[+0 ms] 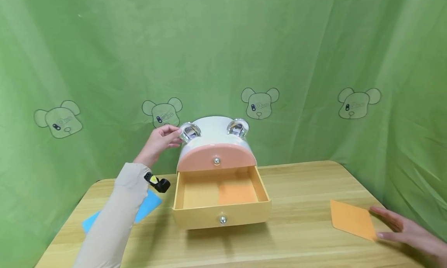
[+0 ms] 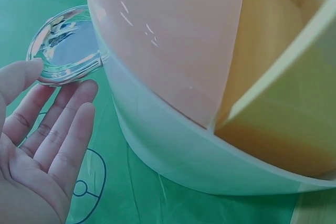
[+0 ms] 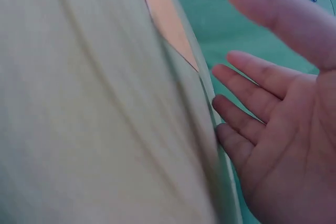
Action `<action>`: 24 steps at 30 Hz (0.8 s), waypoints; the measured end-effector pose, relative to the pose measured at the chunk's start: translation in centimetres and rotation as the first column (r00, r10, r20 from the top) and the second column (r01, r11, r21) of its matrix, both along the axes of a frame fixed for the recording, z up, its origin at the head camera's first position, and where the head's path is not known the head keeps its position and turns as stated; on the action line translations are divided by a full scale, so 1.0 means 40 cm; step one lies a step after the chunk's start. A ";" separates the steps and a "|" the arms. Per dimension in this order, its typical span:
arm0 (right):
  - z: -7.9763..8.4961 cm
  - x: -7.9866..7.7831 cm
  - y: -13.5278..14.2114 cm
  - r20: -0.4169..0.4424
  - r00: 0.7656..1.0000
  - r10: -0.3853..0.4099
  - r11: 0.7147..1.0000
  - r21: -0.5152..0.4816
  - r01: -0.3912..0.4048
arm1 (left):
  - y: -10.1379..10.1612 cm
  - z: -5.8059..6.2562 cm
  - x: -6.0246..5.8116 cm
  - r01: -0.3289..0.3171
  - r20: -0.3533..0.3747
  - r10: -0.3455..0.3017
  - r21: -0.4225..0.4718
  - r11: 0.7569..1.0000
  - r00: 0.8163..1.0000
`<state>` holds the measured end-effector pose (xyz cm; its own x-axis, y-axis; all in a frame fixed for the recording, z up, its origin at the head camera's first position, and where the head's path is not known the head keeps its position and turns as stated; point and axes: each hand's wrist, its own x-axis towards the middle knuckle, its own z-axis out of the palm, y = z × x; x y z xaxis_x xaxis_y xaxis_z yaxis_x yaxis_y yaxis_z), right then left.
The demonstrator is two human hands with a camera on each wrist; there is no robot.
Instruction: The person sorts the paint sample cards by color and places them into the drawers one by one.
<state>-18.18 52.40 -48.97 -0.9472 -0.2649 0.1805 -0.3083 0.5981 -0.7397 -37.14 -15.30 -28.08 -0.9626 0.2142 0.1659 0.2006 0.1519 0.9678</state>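
A white box with a pink upper drawer front stands at the table's back. Its yellow lower drawer is pulled out, with an orange piece lying flat inside on the right. My left hand pinches the silver ear on the box's left side; in the left wrist view its thumb lies on the rim of the ear, other fingers behind. At the right, my right hand has its fingers spread, thumb and fingertips at the edge of an orange card.
A blue card lies on the wooden table to the left, partly hidden under my left forearm. Another silver ear tops the box's right side. Behind the table hangs a green curtain with bear outlines.
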 end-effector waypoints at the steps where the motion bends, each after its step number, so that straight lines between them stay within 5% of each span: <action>1: -0.002 0.000 -0.002 -0.006 1.000 -0.001 1.000 -0.006 0.001 | -0.001 0.001 0.000 -0.003 0.001 0.003 -0.002 1.000 1.000; 24: -0.015 0.009 -0.043 -0.117 0.991 -0.062 0.980 0.179 0.083 | -0.002 -0.002 0.002 0.003 0.010 -0.003 0.002 1.000 1.000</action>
